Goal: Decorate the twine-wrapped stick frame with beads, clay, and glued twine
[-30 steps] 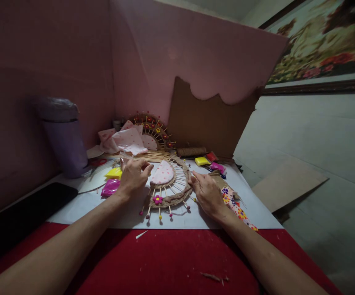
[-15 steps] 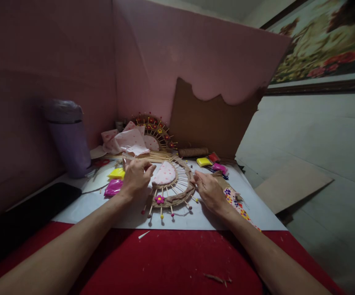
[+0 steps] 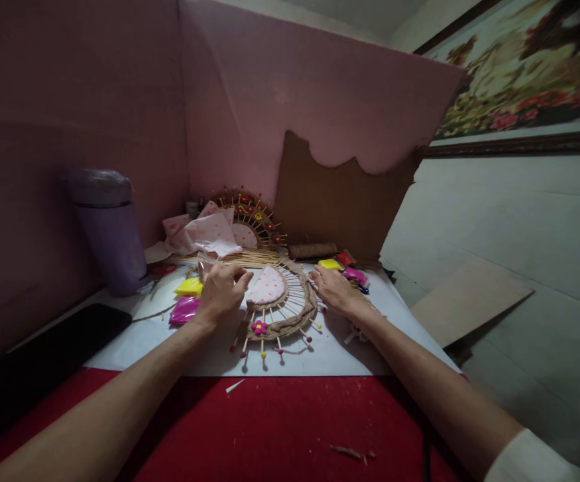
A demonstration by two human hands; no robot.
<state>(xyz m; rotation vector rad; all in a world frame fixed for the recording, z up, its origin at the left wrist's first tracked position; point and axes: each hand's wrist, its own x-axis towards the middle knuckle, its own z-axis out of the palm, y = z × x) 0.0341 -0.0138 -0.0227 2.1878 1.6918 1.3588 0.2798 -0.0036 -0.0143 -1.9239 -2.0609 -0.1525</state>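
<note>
A half-round fan-shaped craft [image 3: 295, 327] lies on the white sheet. It has a braided brown twine band, thin stick spokes with coloured bead-like tips, and a pink clay flower [image 3: 258, 327] near its lower left. A dotted pink-white half-disc [image 3: 268, 285] fills its centre. My left hand [image 3: 221, 294] is left of the half-disc, thumb and fingertips pinched together; whatever is between them is too small to make out. At the craft's upper right edge, my right hand [image 3: 337, 292] is palm down with fingers stretched forward. Whether its fingertips touch the band is unclear.
Yellow [image 3: 188, 288] and magenta [image 3: 184, 311] clay packets lie by my left wrist; more packets [image 3: 354, 275] lie beyond my right hand. Behind are a twine roll [image 3: 313, 250], sticks, dotted cloth [image 3: 214, 231] and another decorated fan [image 3: 270, 224]. A purple tumbler [image 3: 106, 231] and black phone-like slab [image 3: 53, 348] stand left.
My right hand has moved slightly forward from the band's right side, its fingers now straighter. Its forearm now covers most of the flowered strip. My left hand stays nearly still, pinched.
</note>
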